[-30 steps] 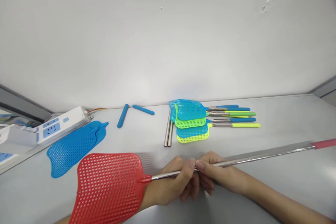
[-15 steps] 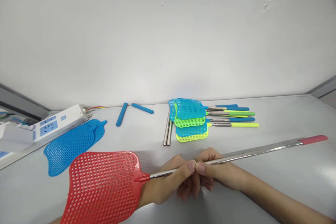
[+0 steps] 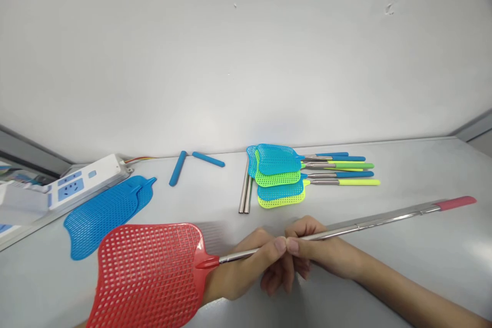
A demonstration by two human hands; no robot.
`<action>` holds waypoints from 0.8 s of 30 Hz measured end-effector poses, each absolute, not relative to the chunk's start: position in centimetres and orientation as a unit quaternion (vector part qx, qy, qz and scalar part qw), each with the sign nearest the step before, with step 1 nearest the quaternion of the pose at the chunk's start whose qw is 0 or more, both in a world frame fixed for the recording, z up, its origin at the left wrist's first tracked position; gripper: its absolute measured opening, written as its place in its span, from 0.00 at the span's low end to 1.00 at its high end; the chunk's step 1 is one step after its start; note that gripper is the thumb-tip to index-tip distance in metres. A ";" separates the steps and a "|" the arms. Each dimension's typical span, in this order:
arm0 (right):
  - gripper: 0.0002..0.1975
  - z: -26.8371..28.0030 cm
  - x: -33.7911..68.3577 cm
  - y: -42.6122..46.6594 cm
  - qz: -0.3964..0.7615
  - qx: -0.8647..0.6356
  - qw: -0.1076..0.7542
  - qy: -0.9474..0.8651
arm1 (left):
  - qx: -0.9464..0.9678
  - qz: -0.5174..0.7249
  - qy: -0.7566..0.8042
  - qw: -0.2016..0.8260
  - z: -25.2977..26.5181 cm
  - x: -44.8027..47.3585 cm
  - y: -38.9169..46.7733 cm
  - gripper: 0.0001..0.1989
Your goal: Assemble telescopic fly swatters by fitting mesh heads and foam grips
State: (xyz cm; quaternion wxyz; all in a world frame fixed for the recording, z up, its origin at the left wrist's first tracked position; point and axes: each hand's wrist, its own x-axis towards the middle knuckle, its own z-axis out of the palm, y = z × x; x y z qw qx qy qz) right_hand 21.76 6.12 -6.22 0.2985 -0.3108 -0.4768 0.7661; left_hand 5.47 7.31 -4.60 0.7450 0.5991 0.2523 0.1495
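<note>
A red fly swatter (image 3: pixel 149 271) with an extended metal telescopic rod and a red grip stretches across the front of the view. My left hand (image 3: pixel 257 264) pinches the rod between thumb and fingers, on the side of the mesh head. Right beside it, thumbs nearly touching, my right hand (image 3: pixel 319 251) pinches the same rod on the grip side. The mesh head partly covers my left forearm. Both hands are closed, their lower fingers curled under the rod.
Behind my hands lies a stack of blue, green and yellow fly swatters (image 3: pixel 280 184). Two metal rods (image 3: pixel 244 197) lie beside it. Loose blue grips (image 3: pixel 178 168) rest near the wall. Blue swatter heads (image 3: pixel 103 215) lie against a white power strip (image 3: pixel 84 179) at the left.
Almost nothing differs. Both hands keep their hold on the rod, and the swatter's red grip end sits very slightly further left.
</note>
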 end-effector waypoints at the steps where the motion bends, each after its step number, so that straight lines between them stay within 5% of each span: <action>1: 0.18 -6.3 21.8 6.1 0.765 -0.313 0.298 -0.478 | 0.602 0.147 0.248 0.744 -4.7 5.4 7.3 0.31; 24: 0.19 -6.3 21.9 5.9 0.780 -0.279 0.303 -0.471 | 0.591 0.141 0.240 0.757 -5.5 5.2 7.2 0.28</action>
